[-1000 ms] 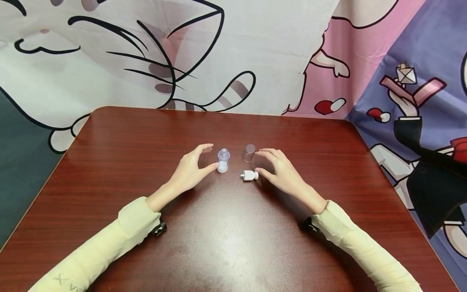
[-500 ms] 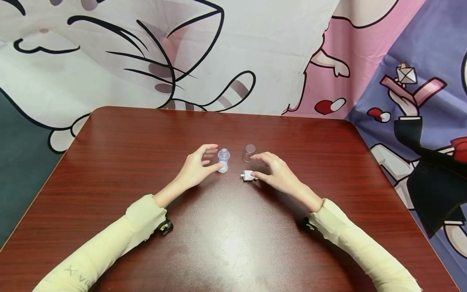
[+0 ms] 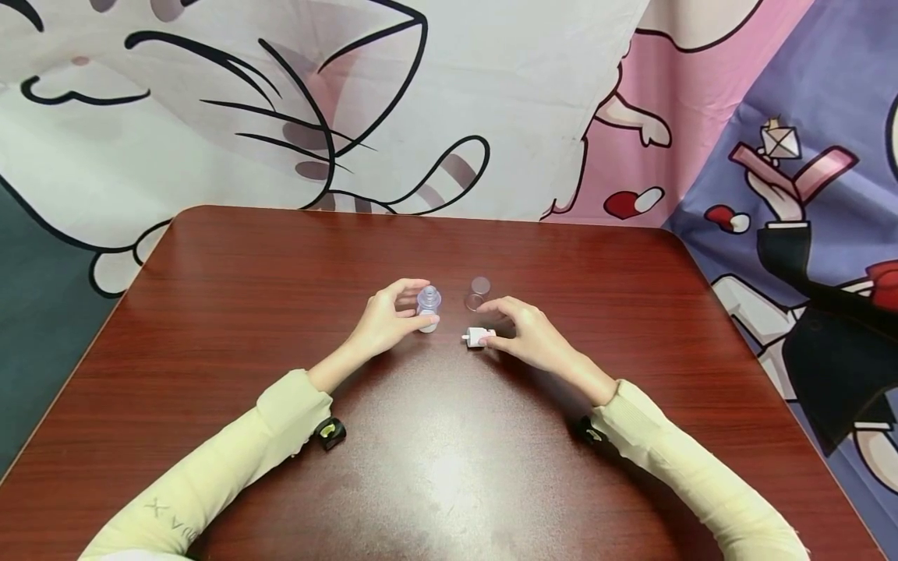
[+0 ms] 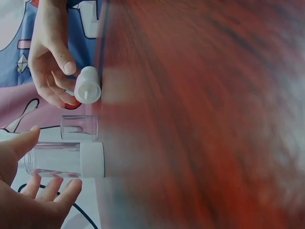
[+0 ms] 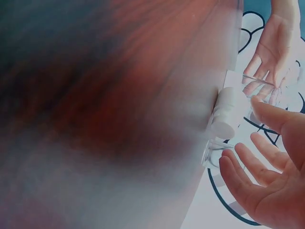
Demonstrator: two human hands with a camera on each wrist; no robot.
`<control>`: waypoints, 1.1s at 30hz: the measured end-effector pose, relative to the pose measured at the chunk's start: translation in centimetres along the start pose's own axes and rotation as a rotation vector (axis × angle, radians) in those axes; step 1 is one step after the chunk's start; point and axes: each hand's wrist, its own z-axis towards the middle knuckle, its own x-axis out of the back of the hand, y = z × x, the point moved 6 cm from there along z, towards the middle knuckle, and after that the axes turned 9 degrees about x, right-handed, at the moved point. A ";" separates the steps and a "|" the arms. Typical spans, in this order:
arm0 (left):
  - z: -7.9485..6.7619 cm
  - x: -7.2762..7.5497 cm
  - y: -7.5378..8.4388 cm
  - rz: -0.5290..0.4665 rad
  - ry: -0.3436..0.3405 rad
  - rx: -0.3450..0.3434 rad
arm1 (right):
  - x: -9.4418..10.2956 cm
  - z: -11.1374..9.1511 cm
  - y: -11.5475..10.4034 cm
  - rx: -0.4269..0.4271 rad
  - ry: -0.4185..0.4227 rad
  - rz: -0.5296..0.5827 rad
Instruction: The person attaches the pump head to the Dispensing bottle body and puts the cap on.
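A small clear bottle (image 3: 429,300) with a white base and narrow neck stands upright on the table, also seen as a clear bottle (image 4: 57,160) in the left wrist view. My left hand (image 3: 382,321) is around it, thumb overlapping its front in the head view and fingers behind. In the left wrist view the spread fingers (image 4: 50,191) lie close along its side. A white pump-like top (image 3: 474,336) with a thin tip lies on its side to the right. My right hand (image 3: 529,335) is beside it, thumb at its right end, the other fingers extended past it.
A clear cylindrical cap (image 3: 479,294) stands behind the white top, just beyond the right fingertips. The reddish-brown wooden table (image 3: 435,467) has a far edge against a cartoon-printed cloth (image 3: 547,101). A small dark device (image 3: 330,432) is at the left wrist.
My left hand has moved right and forward until its thumb overlaps the bottle. My right hand has moved slightly left over the white top. The objects stay where they were.
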 end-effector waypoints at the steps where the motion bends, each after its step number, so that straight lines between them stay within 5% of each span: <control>1: 0.1 0.0 0.0 -0.002 0.002 0.004 | 0.0 0.0 0.0 -0.001 -0.003 -0.004; 33: 0.3 -0.2 -0.1 0.152 0.051 0.062 | -0.8 0.7 0.2 -0.008 -0.065 0.009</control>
